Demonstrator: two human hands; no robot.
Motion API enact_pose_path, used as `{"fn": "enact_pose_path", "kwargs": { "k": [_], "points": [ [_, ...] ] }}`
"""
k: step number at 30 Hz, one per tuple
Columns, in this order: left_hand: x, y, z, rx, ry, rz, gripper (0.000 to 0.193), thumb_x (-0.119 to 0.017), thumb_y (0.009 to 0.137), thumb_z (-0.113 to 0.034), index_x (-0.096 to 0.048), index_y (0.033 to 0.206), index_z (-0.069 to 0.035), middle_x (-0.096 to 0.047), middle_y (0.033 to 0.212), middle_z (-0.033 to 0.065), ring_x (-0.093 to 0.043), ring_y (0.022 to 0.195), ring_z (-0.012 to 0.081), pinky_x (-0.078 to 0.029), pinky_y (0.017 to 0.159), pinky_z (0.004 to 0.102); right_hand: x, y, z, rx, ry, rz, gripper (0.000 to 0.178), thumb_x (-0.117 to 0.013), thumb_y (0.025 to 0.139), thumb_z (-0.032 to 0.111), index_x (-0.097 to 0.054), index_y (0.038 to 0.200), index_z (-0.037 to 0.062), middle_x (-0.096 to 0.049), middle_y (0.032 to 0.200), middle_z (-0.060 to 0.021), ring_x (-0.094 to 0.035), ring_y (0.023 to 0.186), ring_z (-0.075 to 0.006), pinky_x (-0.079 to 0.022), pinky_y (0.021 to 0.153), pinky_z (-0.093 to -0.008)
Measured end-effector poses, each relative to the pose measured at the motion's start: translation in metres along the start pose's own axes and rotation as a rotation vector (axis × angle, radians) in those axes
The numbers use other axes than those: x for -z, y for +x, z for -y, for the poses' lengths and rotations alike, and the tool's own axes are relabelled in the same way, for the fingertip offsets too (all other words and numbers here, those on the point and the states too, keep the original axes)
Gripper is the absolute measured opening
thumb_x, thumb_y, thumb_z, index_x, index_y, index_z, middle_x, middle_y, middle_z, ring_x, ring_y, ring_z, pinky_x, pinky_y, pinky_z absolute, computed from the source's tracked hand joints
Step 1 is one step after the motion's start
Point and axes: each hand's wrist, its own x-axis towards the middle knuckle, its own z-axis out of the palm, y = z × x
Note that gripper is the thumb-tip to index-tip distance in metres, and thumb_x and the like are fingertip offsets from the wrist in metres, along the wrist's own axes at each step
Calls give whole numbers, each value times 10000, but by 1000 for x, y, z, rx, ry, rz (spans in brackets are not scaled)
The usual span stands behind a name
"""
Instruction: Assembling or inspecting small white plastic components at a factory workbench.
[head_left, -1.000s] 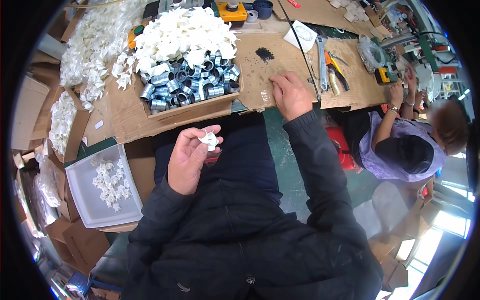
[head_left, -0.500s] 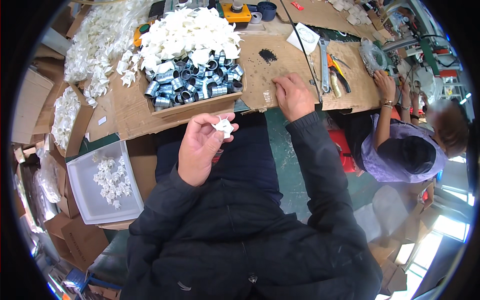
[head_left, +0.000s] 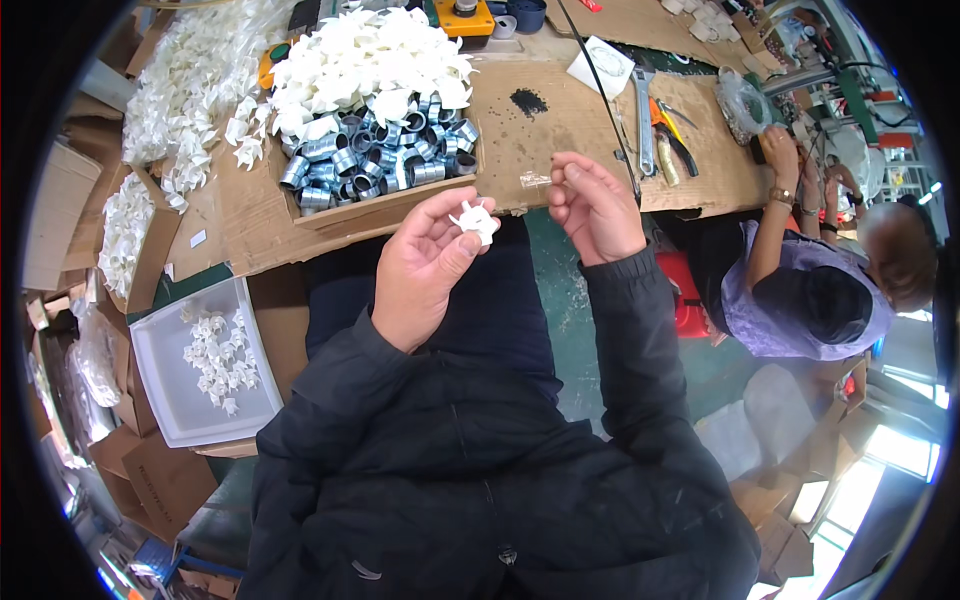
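My left hand (head_left: pixel 425 262) pinches a small white plastic part (head_left: pixel 477 222) with pointed prongs between thumb and fingers, in front of the table's near edge. To its right, my right hand (head_left: pixel 597 212) is raised with thumb and forefinger pressed together. Something tiny and dark may sit at its fingertips; I cannot make it out. Beyond the hands, a small pile of black bits (head_left: pixel 528 101) lies on the cardboard-covered table. A cardboard tray (head_left: pixel 385 205) holds shiny metal rings (head_left: pixel 345 160), with a heap of white parts (head_left: pixel 370 65) on top.
At lower left stands a pale plastic bin (head_left: pixel 165 390) with several white parts. An adjustable wrench (head_left: pixel 644 120) and orange-handled pliers (head_left: pixel 672 140) lie to the right, near a thin black rod (head_left: pixel 600 90). A co-worker (head_left: pixel 815 290) sits at the right, hands on the table.
My right hand has lifted off the table near the black bits and come back toward me, fingertips pinched. My left hand has shifted slightly right and up, turning the white part.
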Motion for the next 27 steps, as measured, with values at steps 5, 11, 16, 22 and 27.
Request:
{"fn": "enact_pose_path", "kwargs": {
  "k": [5,11,16,22,27],
  "points": [
    [-5,2,1,-1,-48,-40,481,-705,1016,-36,-521,1457,16,-625,1412,162,-617,1235,175,-502,1080,327,-29,-33,-11,-108,173,172,221,-601,1066,110,-665,1235,-17,-668,980,-38,-626,825,-122,-522,712,-277],
    [-4,-1,-1,-24,-59,-55,490,-744,986,-25,-550,1434,17,-646,1396,174,-635,1238,189,-505,1093,342,-49,-44,-24,-152,87,206,231,-603,1073,122,-691,1240,-12,-667,908,-28,-612,791,-92,-510,696,-238],
    [-3,-3,-3,-31,-52,-69,480,-746,978,-7,-565,1421,19,-655,1381,175,-649,1228,196,-511,1091,344,-51,-47,-28,-135,16,221,227,-620,1069,120,-719,1231,-4,-679,905,-27,-619,785,-84,-514,700,-230],
    [-2,-5,-3,-46,-29,-64,489,-754,969,1,-570,1423,18,-657,1379,169,-646,1231,194,-514,1087,339,-55,-49,-28,-124,-13,190,229,-629,1065,115,-727,1234,-4,-691,902,-34,-626,773,-83,-519,693,-226],
    [-1,-5,-2,-42,-19,-59,493,-757,967,0,-571,1424,20,-657,1377,163,-647,1226,193,-519,1082,339,-54,-50,-29,-121,-24,183,228,-628,1064,109,-732,1232,-5,-696,903,-36,-630,768,-83,-522,688,-223]
  ]
}}
